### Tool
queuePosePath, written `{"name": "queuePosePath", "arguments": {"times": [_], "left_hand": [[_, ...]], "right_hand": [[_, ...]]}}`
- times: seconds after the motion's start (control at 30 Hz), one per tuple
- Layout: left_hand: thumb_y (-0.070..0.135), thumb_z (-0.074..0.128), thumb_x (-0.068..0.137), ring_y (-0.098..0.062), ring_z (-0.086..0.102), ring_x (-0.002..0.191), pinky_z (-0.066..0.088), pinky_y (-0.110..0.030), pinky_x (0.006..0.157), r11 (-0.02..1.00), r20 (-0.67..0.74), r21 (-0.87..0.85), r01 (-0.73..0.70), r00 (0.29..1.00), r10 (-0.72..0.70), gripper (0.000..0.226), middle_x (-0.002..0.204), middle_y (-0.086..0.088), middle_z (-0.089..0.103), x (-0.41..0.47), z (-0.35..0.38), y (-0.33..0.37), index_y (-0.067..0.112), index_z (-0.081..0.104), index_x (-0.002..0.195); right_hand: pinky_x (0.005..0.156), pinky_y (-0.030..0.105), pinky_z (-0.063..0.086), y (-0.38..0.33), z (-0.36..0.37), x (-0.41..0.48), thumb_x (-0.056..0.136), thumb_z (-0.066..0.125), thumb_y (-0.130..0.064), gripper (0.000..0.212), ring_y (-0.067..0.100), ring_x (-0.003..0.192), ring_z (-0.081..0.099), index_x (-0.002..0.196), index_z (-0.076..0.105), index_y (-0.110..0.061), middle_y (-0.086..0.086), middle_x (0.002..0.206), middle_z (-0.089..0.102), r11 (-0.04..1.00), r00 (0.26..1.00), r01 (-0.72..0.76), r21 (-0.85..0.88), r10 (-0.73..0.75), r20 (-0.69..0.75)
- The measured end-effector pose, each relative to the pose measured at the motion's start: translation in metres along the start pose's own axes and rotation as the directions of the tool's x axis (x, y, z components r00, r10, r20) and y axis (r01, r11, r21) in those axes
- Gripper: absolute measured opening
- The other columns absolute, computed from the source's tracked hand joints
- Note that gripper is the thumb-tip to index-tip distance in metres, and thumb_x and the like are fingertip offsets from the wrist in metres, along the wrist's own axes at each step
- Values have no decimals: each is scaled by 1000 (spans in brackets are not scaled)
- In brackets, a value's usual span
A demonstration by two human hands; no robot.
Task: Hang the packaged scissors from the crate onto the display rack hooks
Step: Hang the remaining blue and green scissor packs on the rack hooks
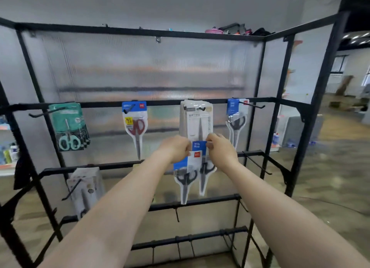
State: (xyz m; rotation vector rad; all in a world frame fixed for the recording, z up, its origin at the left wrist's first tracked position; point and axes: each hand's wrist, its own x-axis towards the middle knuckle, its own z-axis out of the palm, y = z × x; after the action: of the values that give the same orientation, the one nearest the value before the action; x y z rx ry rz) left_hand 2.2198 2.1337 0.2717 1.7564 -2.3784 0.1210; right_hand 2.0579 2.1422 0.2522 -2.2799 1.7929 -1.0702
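Nearest the camera, the left hand and right hand pinch the blue card tops of two packaged scissors, held up just before the display rack. These look light, with stiff card and slick plastic, so they are best gripped near the card's top edge. Beyond, other packs hang on hooks

Two scissors packs between left hand and right hand, before rack.

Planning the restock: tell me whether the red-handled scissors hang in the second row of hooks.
No, the red-handled scissors hang from the top hook rail, right of the teal packs.
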Motion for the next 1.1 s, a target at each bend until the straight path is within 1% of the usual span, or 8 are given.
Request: {"name": "queuePosePath", "arguments": {"times": [0.07, 0.17, 0.27, 0.4, 0.5, 0.63, 0.8, 1.1], "left_hand": [[30, 51, 94, -22, 57, 88, 39, -30, 65, 998, -43, 49, -31, 999, 33, 19, 101, -3, 63, 12, -6, 23, 15, 62, 101], [28, 49, 95, -23, 58, 92, 42, -31, 69, 997, -91, 64, -34, 995, 40, 20, 104, -4, 64, 35, -14, 59, 15, 61, 103], [24, 49, 96, -24, 57, 97, 45, -33, 76, 1000, -117, 2, 11, 993, -10, 19, 110, -5, 62, 57, -22, 92, 15, 60, 108], [19, 52, 95, -24, 57, 100, 45, -32, 79, 997, -141, -28, 76, 987, -79, 18, 114, -6, 60, 78, -29, 125, 13, 61, 110], [21, 56, 93, -21, 58, 95, 48, -34, 82, 988, -158, -61, 145, 976, -153, 14, 112, -5, 62, 90, -33, 140, 15, 64, 103], [27, 59, 91, -19, 59, 98, 48, -33, 82, 983, -214, -72, 168, 960, -180, 16, 112, 0, 64, 107, -54, 167, 19, 67, 102], [30, 62, 88, -16, 58, 99, 47, -33, 86, 976, -289, -109, 190, 933, -214, 16, 110, 4, 65, 124, -76, 187, 22, 68, 101], [30, 60, 89, -16, 57, 100, 43, -28, 77, 989, -285, 36, 143, 950, -127, 18, 110, 5, 63, 143, -81, 218, 23, 67, 105]], "right_hand": [[74, 39, 50, 19, -16, 3, 94, 46, -14, 4, 21, 84, 53, 95, 50, -15, -1, 102, 46, 1000, 996, 17, -5, -18, -82], [71, 35, 47, 54, -42, 11, 91, 49, -9, 8, 20, 82, 50, 91, 44, -15, 0, 102, 41, 1000, 984, 30, 4, -29, -178], [69, 31, 41, 90, -65, 22, 91, 49, -9, 10, 19, 84, 47, 90, 42, -16, 2, 103, 41, 997, 963, 69, 20, -61, -264], [66, 37, 43, 133, -91, 39, 88, 47, -3, 9, 23, 84, 47, 90, 46, -12, 1, 98, 40, 994, 937, 94, 54, -70, -342], [67, 34, 41, 157, -108, 47, 89, 47, -4, 11, 20, 87, 46, 88, 44, -15, 0, 97, 40, 984, 946, 167, 64, -141, -291], [75, 37, 48, 179, -119, 56, 93, 49, -14, 3, 17, 92, 46, 92, 47, -13, 2, 102, 46, 949, 935, 305, 79, -282, -217], [68, 33, 44, 192, -120, 63, 92, 50, -17, 6, 19, 88, 48, 93, 49, -11, 2, 97, 52, 843, 830, 536, -56, -538, -148], [67, 31, 36, 191, -119, 67, 93, 48, -11, 8, 19, 82, 44, 89, 50, -5, 5, 91, 51, 842, 823, 539, 32, -517, -235]]}}
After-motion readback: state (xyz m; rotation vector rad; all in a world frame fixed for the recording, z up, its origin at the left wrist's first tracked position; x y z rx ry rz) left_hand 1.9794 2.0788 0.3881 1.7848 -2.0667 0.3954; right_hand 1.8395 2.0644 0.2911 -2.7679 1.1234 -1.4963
